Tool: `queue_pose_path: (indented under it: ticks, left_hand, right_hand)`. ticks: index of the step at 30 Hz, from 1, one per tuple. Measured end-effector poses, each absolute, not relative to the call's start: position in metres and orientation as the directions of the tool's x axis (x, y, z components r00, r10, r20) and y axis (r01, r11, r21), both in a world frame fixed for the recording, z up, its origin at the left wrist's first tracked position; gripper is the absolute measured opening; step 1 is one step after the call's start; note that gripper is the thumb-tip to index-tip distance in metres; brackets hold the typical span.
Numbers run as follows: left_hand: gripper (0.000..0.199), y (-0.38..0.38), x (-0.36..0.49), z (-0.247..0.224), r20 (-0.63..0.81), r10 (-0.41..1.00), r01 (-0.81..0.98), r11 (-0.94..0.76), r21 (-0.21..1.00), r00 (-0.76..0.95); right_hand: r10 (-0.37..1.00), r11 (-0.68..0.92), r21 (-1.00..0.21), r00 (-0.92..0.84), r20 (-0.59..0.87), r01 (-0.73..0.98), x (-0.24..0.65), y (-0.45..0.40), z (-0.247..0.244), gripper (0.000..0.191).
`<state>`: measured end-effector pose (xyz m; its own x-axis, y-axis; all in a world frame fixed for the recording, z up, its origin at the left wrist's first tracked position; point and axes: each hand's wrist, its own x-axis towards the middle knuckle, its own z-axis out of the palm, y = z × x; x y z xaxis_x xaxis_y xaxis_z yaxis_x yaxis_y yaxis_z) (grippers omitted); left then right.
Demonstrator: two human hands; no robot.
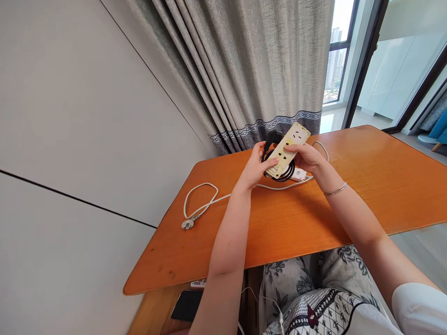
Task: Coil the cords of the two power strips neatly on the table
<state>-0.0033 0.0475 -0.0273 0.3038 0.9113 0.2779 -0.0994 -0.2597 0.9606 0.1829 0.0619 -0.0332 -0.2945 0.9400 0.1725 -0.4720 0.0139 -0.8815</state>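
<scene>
Both hands hold a cream power strip point(292, 142) tilted above the wooden table. My left hand point(257, 167) is closed around its lower end, thumb on the socket face. At the upper right side, my right hand point(304, 156) grips it with the thumb across the face. A coiled black cable point(288, 174) hangs behind the strip, and a black plug point(273, 137) shows beside its left edge. On the table under the hands is a white strip point(299, 174), partly hidden. Its white cord point(209, 203) runs left to a white plug point(187, 224).
The orange-brown table point(279, 223) has its front edge close to my lap. A grey curtain point(258, 65) hangs behind it, and a pale wall point(87, 116) stands at left. Below the table edge lies a black phone-like object point(186, 305) near a thin white cable point(274, 302).
</scene>
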Motion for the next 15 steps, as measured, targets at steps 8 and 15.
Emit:
queue_pose_path:
  ticks: [8, 15]
  left_hand:
    - [0.068, 0.058, 0.004, -0.037, 0.232, 0.951, -0.221, -0.186, 0.957, 0.205]
    - [0.047, 0.052, 0.031, -0.036, 0.063, 0.990, -0.611, 0.029, 0.791, 0.129]
  right_hand:
    - [0.970, 0.051, -0.834, -0.171, 0.171, -0.549, 0.176, 0.068, -0.038, 0.046]
    - [0.970, 0.228, -0.660, 0.106, 0.219, -0.716, 0.178, 0.083, -0.038, 0.043]
